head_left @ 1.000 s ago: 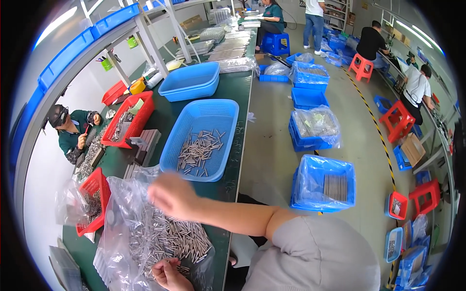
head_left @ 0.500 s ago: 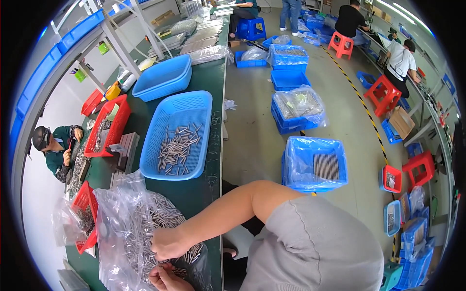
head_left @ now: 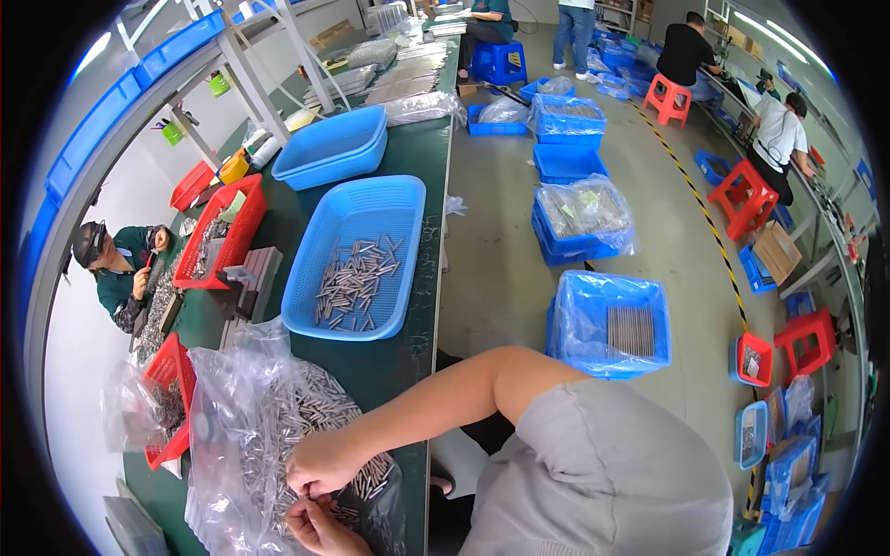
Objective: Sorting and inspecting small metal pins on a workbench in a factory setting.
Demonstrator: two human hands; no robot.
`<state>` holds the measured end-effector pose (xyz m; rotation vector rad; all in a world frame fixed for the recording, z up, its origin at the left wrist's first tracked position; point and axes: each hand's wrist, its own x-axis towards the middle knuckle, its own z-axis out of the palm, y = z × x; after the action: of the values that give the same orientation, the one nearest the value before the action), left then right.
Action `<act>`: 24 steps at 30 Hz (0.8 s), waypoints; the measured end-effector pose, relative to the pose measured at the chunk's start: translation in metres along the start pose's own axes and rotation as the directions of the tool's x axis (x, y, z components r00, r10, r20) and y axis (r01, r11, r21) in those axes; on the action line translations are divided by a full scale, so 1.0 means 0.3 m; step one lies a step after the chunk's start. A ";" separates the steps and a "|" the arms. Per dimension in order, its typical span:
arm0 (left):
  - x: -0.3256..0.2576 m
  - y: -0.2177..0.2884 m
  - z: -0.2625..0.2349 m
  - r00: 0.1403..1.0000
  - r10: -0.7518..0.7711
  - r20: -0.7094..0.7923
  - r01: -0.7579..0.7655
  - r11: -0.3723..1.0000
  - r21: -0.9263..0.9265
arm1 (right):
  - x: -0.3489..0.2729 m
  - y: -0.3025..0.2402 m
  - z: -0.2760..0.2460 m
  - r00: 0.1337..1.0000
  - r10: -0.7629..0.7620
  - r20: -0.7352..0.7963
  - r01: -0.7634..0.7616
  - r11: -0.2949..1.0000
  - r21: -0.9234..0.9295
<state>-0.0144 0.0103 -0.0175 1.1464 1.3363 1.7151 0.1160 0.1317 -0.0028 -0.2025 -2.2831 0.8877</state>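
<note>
A clear plastic bag [head_left: 227, 435] lies wide on the green bench, loaded with short silvery metal pins [head_left: 320, 398]. Over the pins at the near side of the bag, my right hand [head_left: 324, 461] reaches in with its fingers bent down and pressed together. Just below it my left hand [head_left: 320, 530] is curled, its fingertips meeting those of the right. Whatever is between the fingers is too small and too covered to make out. Farther up the bench, a blue perforated basket [head_left: 408, 269] holds a loose heap of similar pins [head_left: 357, 278].
Stacked blue basins [head_left: 334, 153] stand behind the basket. Red baskets [head_left: 246, 227] of small parts line the bench's left side, where a person [head_left: 120, 273] works opposite. Blue crates [head_left: 610, 320] with plastic liners stand on the floor to the right.
The whole view has shifted slightly, moving the bench and crates rightward in the picture. My right hand's fingers have come closer to my left hand's fingertips.
</note>
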 end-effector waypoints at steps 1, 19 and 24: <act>-0.004 -0.004 -0.002 1.000 0.001 -0.005 -0.001 1.000 -0.002 | 0.001 0.001 0.003 0.998 0.054 0.021 -0.054 0.998 0.024; 0.005 0.005 -0.019 0.999 0.000 0.052 0.008 0.987 -0.159 | 0.006 -0.036 -0.028 0.989 0.082 -0.122 -0.039 0.949 0.314; -0.003 -0.004 -0.023 0.998 -0.033 0.056 0.041 0.990 -0.134 | -0.002 -0.028 -0.014 0.993 0.109 -0.034 -0.101 0.979 0.178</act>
<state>-0.0206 0.0073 -0.0196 1.0763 1.1828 1.7090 0.1198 0.1274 0.0047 -0.2634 -2.1556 1.1236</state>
